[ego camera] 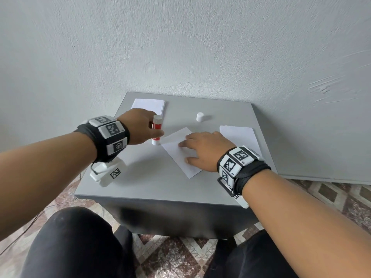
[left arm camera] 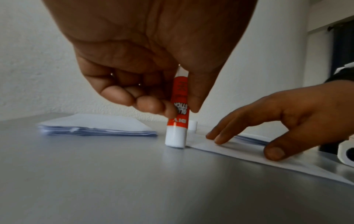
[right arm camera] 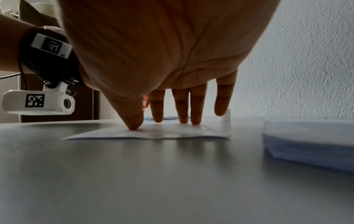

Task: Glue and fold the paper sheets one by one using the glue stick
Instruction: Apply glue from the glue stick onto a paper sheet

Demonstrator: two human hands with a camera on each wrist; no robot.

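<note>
From the head view, the left hand [ego camera: 140, 127] grips the glue stick [ego camera: 157, 129] upright, its lower end down at the left corner of the sheet of paper [ego camera: 180, 155] that lies near the middle of the surface [ego camera: 152, 183]. The right hand [ego camera: 202, 151] lies flat on that sheet, fingers straight, pinning it. I judge the gluing step is in hand: the stick sits at the sheet's edge, either starting or ending a stroke. A stack of paper [ego camera: 149, 105] lies toward the far left corner, another stack [ego camera: 241, 135] near the right edge, and a white cap [ego camera: 200, 116] stands toward the far edge, well apart from the hands.

From the left wrist, the fingers [left arm camera: 151, 104] and thumb curl round the glue stick [left arm camera: 178, 118], whose label reads upside down, so the glue end is down; it touches the surface just beside the sheet [left arm camera: 239, 153]. The right hand [left arm camera: 287, 121] presses fingertips and thumb on the sheet.

From the right wrist, the fingertips [right arm camera: 182, 118] and thumb hold the sheet [right arm camera: 153, 133] flat; the near stack [right arm camera: 310, 141] lies just to the right.

Next, I judge, the stick must be lifted clear and the sheet folded over; the pinning hand itself covers the part to fold, and the near stack crowds the right side.
</note>
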